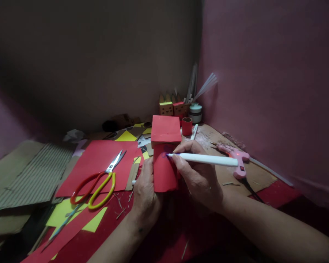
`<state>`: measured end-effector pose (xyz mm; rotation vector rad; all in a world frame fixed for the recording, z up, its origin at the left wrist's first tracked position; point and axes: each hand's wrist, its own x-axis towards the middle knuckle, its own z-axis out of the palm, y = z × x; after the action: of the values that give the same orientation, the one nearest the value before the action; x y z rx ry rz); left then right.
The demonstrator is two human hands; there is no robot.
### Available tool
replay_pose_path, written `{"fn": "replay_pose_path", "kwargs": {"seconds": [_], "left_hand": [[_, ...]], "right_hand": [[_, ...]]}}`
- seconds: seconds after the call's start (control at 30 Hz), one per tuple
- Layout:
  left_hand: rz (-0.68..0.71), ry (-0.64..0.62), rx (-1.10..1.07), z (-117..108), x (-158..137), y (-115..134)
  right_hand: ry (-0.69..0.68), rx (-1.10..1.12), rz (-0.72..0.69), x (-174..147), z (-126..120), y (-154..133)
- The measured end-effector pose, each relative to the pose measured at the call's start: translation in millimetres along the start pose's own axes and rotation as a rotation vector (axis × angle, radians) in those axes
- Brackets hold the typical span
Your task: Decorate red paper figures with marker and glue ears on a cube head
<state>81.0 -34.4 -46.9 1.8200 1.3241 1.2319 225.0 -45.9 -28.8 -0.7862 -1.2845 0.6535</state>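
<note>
My left hand (146,188) grips a red paper-covered craft piece (164,177) from its left side. The piece has a rounded lower body and a boxy red top (166,128) with a brown cardboard edge below it. Pinched in my right hand (199,175) is a white marker pen (208,159), its purple tip touching the red front. A small purple curved mark shows just left of the tip. The fingers of my left hand behind the piece are partly hidden.
Scissors (109,173) with red and yellow handles lie on a red sheet (98,160) at left. Corrugated cardboard (30,175) is stacked farther left. A pink glue gun (237,157) rests at right. Small boxes with drawn faces (166,109), a red tube (186,128) and a jar (195,112) stand behind.
</note>
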Motion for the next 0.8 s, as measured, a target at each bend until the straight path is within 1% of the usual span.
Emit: {"fn": "replay_pose_path", "kwargs": {"seconds": [0.17, 0.37, 0.5, 0.67, 0.8], "left_hand": [[0.007, 0.010, 0.024, -0.9, 0.5, -0.7], [0.006, -0.005, 0.005, -1.1, -0.5, 0.4], [0.045, -0.012, -0.006, 0.9, 0.5, -1.2], [0.053, 0.020, 0.032, 1.3, 0.2, -2.6], [0.067, 0.030, 0.062, 1.1, -0.7, -0.5]], "right_hand": [[-0.007, -0.036, -0.018, 0.5, -1.3, 1.3], [0.030, 0.040, -0.014, 0.2, 1.0, 3.0], [0.036, 0.036, -0.015, 0.4, 1.9, 3.1], [0.038, -0.021, -0.018, 0.9, 1.4, 3.3], [0.021, -0.012, -0.016, 0.6, 0.9, 2.4]]}}
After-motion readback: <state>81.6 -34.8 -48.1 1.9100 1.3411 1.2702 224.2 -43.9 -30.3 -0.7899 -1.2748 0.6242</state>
